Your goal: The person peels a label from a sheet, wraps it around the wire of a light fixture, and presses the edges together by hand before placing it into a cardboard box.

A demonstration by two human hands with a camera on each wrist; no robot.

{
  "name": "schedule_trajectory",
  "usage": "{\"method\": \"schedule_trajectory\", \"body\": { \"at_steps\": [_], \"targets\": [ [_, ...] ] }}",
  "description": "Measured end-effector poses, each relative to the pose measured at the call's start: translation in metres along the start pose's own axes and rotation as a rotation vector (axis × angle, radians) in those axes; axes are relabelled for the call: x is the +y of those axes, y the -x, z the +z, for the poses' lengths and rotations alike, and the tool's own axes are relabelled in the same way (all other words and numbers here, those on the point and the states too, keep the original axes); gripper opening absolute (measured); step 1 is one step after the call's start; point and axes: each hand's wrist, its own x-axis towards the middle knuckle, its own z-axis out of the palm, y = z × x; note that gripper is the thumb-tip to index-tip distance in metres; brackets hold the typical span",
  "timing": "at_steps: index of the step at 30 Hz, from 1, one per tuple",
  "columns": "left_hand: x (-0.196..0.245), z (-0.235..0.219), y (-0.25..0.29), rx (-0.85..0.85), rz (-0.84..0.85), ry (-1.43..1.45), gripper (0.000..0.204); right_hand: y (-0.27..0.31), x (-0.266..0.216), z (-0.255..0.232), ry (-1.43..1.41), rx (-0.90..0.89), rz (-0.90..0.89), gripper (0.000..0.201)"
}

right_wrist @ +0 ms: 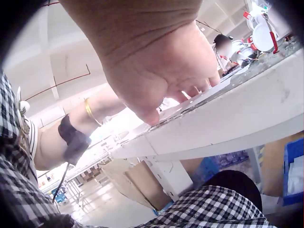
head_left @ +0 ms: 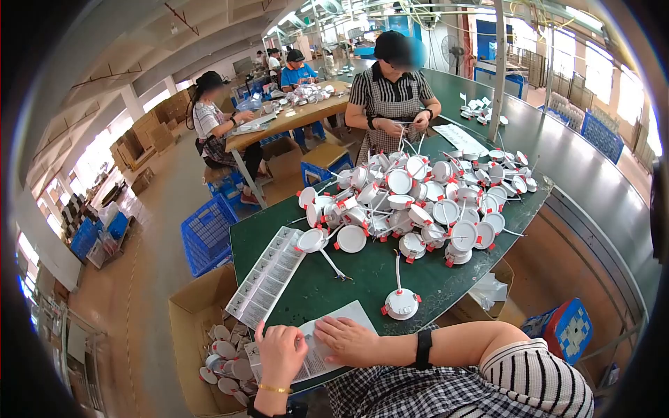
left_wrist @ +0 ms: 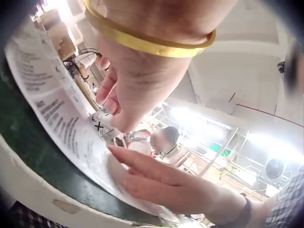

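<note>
A white sheet of printed labels [head_left: 359, 315] lies at the front edge of the green table, under both hands. My right hand [head_left: 346, 341] rests on it with the fingers extended and close together. Just left of that, my left hand [head_left: 281, 354], with a gold bangle at the wrist, is over the sheet's near part. In the left wrist view its thumb and fingertips pinch a small printed label [left_wrist: 100, 125] with a black X mark. A single round white downlight [head_left: 402, 304] with red clips sits beyond my right hand, its cable pointing away.
A large heap of white downlights [head_left: 418, 195] covers the table's middle. Another label sheet [head_left: 268, 275] lies at the left edge, with a downlight [head_left: 311, 240] on its corner. A cardboard box [head_left: 185, 334] holding downlights stands below left. Across the table a person [head_left: 397, 90] works.
</note>
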Motion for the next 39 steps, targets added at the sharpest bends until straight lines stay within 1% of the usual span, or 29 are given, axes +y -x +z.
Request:
{"method": "schedule_trajectory", "body": {
  "at_steps": [3, 4, 8, 9, 10, 11, 12, 13, 14, 15, 16, 18, 19, 21, 22, 23, 24, 25, 26, 28, 29, 30, 32, 33, 34, 36, 37, 38, 39],
  "targets": [
    [0.008, -0.034, 0.013, -0.021, -0.017, 0.043, 0.011, -0.001, 0.003, 0.005, 0.016, 0.018, -0.015, 0.068],
    [0.009, -0.050, 0.018, 0.017, -0.056, 0.119, 0.012, 0.000, 0.003, 0.008, 0.027, 0.022, -0.020, 0.069],
    [0.018, -0.102, 0.037, 0.109, -0.304, 0.428, 0.013, -0.002, 0.004, 0.010, -0.032, 0.014, -0.003, 0.069],
    [0.024, -0.108, 0.038, 0.091, -0.353, 0.414, 0.013, 0.001, 0.004, 0.009, -0.114, 0.078, -0.013, 0.069],
    [0.031, -0.111, 0.036, 0.114, -0.419, 0.697, 0.012, 0.004, 0.002, -0.004, -0.066, 0.088, -0.065, 0.063],
    [0.038, -0.112, 0.034, 0.156, -0.469, 0.984, 0.010, 0.005, 0.003, -0.011, -0.113, 0.181, -0.126, 0.056],
    [0.045, -0.109, 0.033, 0.164, -0.491, 0.978, 0.010, 0.006, 0.007, -0.018, -0.151, 0.279, -0.182, 0.051],
    [0.051, -0.103, 0.030, 0.142, -0.569, 1.203, 0.011, 0.009, 0.010, -0.028, -0.157, 0.269, -0.191, 0.051],
    [0.056, -0.097, 0.027, 0.114, -0.636, 1.432, 0.012, 0.014, 0.013, -0.038, -0.909, 0.138, -0.064, 0.050],
    [0.058, -0.088, 0.025, 0.093, -0.644, 1.503, 0.015, 0.020, 0.017, -0.052, -1.650, -0.016, 0.092, 0.051],
    [0.062, -0.079, 0.023, 0.082, -0.645, 1.507, 0.015, 0.028, 0.020, -0.070, -2.047, -0.140, 0.193, 0.064],
    [0.072, -0.063, 0.017, 0.141, -0.709, 1.587, 0.013, 0.051, 0.027, -0.090, -2.124, -0.111, 0.114, 0.068],
    [0.079, -0.059, 0.011, 0.148, -0.732, 1.632, 0.015, 0.061, 0.027, -0.094, -2.127, -0.101, 0.117, 0.068],
    [0.087, -0.043, 0.006, 0.119, -0.748, 1.673, 0.014, 0.080, 0.024, -0.095, -1.927, 0.213, 0.022, 0.047],
    [0.090, -0.037, 0.005, 0.095, -0.762, 1.711, 0.014, 0.087, 0.025, -0.097, -1.934, 0.222, 0.033, 0.047],
    [0.094, -0.034, 0.003, 0.080, -0.768, 1.711, 0.014, 0.092, 0.027, -0.098, -1.699, 0.271, 0.183, 0.037],
    [0.099, -0.032, 0.000, 0.002, -0.725, 1.691, 0.019, 0.098, 0.029, -0.098, -1.457, 0.310, 0.324, 0.028],
    [0.104, -0.031, -0.003, -0.076, -0.681, 1.670, 0.025, 0.100, 0.029, -0.097, -1.533, 0.368, 0.391, 0.018],
    [0.110, -0.033, -0.006, -0.091, -0.686, 1.671, 0.025, 0.103, 0.031, -0.097, -1.537, 0.374, 0.404, 0.018],
    [0.121, -0.036, -0.013, -0.181, -0.658, 1.410, 0.049, 0.110, 0.036, -0.101, -1.447, 0.407, 0.365, 0.017],
    [0.117, -0.030, -0.013, -0.192, -0.601, 1.300, 0.068, 0.113, 0.040, -0.105, -1.515, 0.364, 0.388, 0.015],
    [0.115, -0.026, -0.015, -0.200, -0.603, 1.300, 0.068, 0.116, 0.046, -0.106, -1.520, 0.366, 0.394, 0.015],
    [0.113, -0.022, -0.025, -0.275, -0.414, 1.244, 0.070, 0.122, 0.059, -0.108, -1.597, 0.219, 0.333, 0.013],
    [0.114, -0.022, -0.030, -0.377, -0.371, 1.278, 0.065, 0.125, 0.062, -0.109, -1.602, 0.185, 0.340, 0.012],
    [0.118, -0.021, -0.034, -0.384, -0.370, 1.281, 0.065, 0.128, 0.066, -0.109, -1.602, 0.190, 0.347, 0.012],
    [0.129, -0.018, -0.040, -0.658, -0.410, 1.455, 0.052, 0.133, 0.071, -0.108, -1.601, 0.104, 0.326, 0.013],
    [0.137, -0.018, -0.042, -0.649, -0.472, 1.501, 0.035, 0.136, 0.073, -0.107, -1.607, 0.090, 0.330, 0.015],
    [0.136, -0.015, -0.043, -0.659, -0.472, 1.503, 0.035, 0.137, 0.074, -0.109, -1.609, 0.095, 0.339, 0.015],
    [0.134, -0.011, -0.042, -0.684, -0.570, 1.542, 0.030, 0.137, 0.076, -0.114, -1.566, 0.084, 0.355, 0.018]
  ]
}}
